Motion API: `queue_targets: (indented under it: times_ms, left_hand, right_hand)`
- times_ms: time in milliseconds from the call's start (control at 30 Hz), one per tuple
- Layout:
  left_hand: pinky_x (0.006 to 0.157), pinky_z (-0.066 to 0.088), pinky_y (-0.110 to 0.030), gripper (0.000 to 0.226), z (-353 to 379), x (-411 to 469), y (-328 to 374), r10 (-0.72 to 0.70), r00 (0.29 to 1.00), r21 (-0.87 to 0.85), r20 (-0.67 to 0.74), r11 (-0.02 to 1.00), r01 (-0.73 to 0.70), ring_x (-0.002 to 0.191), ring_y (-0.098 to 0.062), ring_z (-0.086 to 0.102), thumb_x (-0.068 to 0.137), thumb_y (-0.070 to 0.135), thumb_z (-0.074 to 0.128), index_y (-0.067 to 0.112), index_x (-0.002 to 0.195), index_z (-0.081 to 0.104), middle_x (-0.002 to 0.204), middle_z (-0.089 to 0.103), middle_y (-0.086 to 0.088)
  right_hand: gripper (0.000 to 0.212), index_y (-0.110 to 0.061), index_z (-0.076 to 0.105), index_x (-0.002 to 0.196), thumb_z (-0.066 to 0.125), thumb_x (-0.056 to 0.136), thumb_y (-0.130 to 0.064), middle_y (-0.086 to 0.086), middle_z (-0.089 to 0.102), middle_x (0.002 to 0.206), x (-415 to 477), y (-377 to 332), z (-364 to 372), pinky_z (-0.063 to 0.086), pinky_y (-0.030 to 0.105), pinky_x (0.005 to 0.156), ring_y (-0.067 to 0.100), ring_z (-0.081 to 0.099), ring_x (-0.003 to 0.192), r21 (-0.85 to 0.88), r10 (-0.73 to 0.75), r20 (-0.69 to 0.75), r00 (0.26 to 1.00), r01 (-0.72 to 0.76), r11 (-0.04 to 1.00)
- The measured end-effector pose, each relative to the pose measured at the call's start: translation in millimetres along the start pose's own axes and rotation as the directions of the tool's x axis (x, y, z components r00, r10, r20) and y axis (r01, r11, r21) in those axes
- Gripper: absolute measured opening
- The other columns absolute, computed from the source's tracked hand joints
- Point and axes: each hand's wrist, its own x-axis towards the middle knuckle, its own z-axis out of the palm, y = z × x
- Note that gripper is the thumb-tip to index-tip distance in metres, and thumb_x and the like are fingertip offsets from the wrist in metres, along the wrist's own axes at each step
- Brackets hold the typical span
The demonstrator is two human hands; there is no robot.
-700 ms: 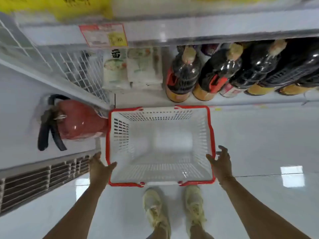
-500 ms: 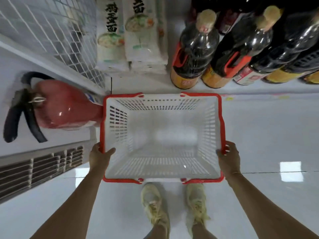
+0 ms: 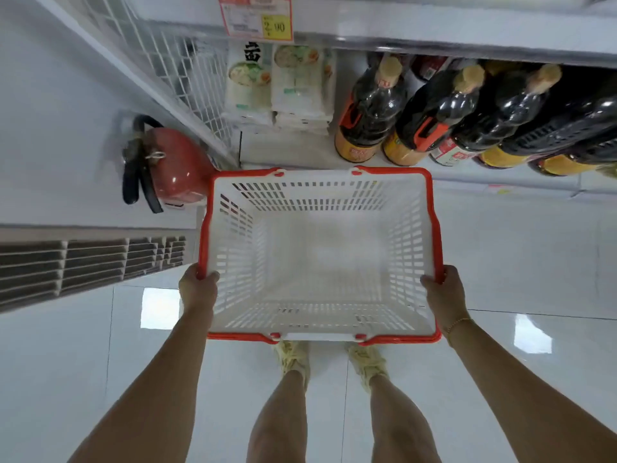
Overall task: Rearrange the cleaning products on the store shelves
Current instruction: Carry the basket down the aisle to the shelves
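Note:
A white shopping basket with a red rim (image 3: 414, 235) hangs in front of me above the floor, with nothing inside it. My left hand (image 3: 197, 289) grips its left rim near the front corner. On the opposite rim my right hand (image 3: 444, 294) is closed in the same way. The bottom shelf (image 3: 287, 152) ahead holds several dark bottles with tan caps (image 3: 370, 108) and white packets (image 3: 273, 85). No cleaning products are in sight.
A red fire extinguisher (image 3: 173, 165) stands on the floor left of the basket, beside a white wire shelf end (image 3: 173, 68). A vent grille (image 3: 83, 265) runs along the left. A price tag (image 3: 255, 16) hangs on the shelf edge above. My feet (image 3: 330, 359) stand on glossy white tiles.
Both hands went from hovering open beside the basket to gripping its side rims. The basket has come up off the floor toward me.

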Motion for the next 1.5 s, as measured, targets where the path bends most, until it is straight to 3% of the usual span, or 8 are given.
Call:
queue_targets:
  times_ms: [300,567,633,767,967,1133,1300,1500]
  left_hand:
    - [0.068,0.041,-0.026,0.013,-113.3,-143.5,-26.9,-0.072,0.993,-0.166,-0.093,0.984,0.056,0.078,-0.026,0.053,0.084,0.001,0.059,0.004,0.096,0.065,0.087,0.062,-0.011]
    - [0.067,0.037,-0.03,0.007,-227.7,-225.6,-104.2,-0.18,0.948,-0.307,-0.263,0.947,0.094,0.068,-0.023,0.048,0.08,-0.004,0.06,0.002,0.084,0.062,0.071,0.054,-0.009]
    - [0.07,0.037,-0.03,0.012,-263.9,-235.4,-130.5,-0.228,0.93,-0.359,-0.288,0.926,0.116,0.072,-0.023,0.049,0.08,-0.004,0.06,0.006,0.086,0.062,0.076,0.056,-0.01]
    - [0.066,0.039,-0.03,0.023,-337.2,-240.1,-189.6,-0.327,0.88,-0.474,-0.343,0.87,0.139,0.078,-0.022,0.049,0.08,-0.005,0.061,0.016,0.089,0.057,0.083,0.055,-0.009]
    - [0.051,0.04,-0.017,0.032,-449.7,-233.3,-285.8,-0.472,0.815,-0.627,-0.336,0.758,0.181,0.061,-0.02,0.046,0.081,-0.005,0.062,-0.003,0.112,0.066,0.077,0.055,-0.011]
    - [0.078,0.044,-0.028,0.042,-530.2,-226.3,-332.4,-0.588,0.732,-0.783,-0.344,0.61,0.122,0.089,-0.022,0.054,0.083,-0.004,0.065,-0.002,0.125,0.059,0.098,0.057,-0.008]
    - [0.09,0.048,-0.034,0.046,-597.1,-196.7,-357.7,-0.644,0.682,-0.843,-0.346,0.532,0.075,0.093,-0.024,0.057,0.082,-0.003,0.066,-0.003,0.127,0.058,0.112,0.063,-0.018]
    - [0.098,0.048,-0.039,0.044,-666.7,-139.1,-364.7,-0.698,0.63,-0.88,-0.341,0.473,0.048,0.098,-0.027,0.06,0.082,-0.003,0.066,0.0,0.125,0.06,0.115,0.064,-0.019]
  right_hand:
    - [0.017,-0.008,0.047,0.102,0.056,0.088,-0.004,0.007,0.054,0.088,-122.5,-45.3,-99.8,0.039,0.028,0.06,0.021,0.051,0.073,-0.05,-0.167,0.076,0.983,0.171,0.984]
    - [0.024,-0.002,0.049,0.112,0.057,0.089,-0.001,0.013,0.056,0.103,-230.4,-84.5,-97.0,0.042,0.029,0.07,0.026,0.054,0.091,-0.081,-0.242,0.301,0.922,0.278,0.957]
    - [0.02,-0.005,0.047,0.108,0.055,0.09,0.001,0.014,0.056,0.105,-264.3,-90.1,-78.4,0.046,0.031,0.067,0.027,0.055,0.091,-0.075,-0.246,0.379,0.892,0.295,0.953]
    - [0.023,-0.012,0.045,0.11,0.055,0.092,-0.003,0.014,0.058,0.116,-328.5,-94.8,-23.1,0.048,0.047,0.095,0.031,0.057,0.105,-0.14,-0.204,0.548,0.811,0.33,0.933]
    - [0.034,-0.008,0.047,0.12,0.06,0.089,-0.007,0.016,0.06,0.118,-430.6,-117.8,91.5,0.051,0.048,0.092,0.033,0.062,0.102,-0.169,-0.244,0.645,0.724,0.447,0.878]
    - [0.028,-0.01,0.051,0.111,0.061,0.086,-0.002,0.017,0.063,0.115,-512.7,-160.4,184.1,0.051,0.052,0.09,0.035,0.063,0.1,-0.111,-0.336,0.708,0.622,0.568,0.816]
    - [0.029,-0.006,0.048,0.115,0.057,0.088,0.0,0.015,0.06,0.112,-578.1,-211.6,259.5,0.053,0.039,0.081,0.029,0.061,0.096,-0.055,-0.415,0.738,0.532,0.661,0.748]
    - [0.023,-0.013,0.045,0.111,0.055,0.092,-0.007,0.01,0.058,0.11,-626.0,-270.1,351.0,0.054,0.044,0.086,0.028,0.062,0.098,-0.054,-0.404,0.796,0.451,0.717,0.695]
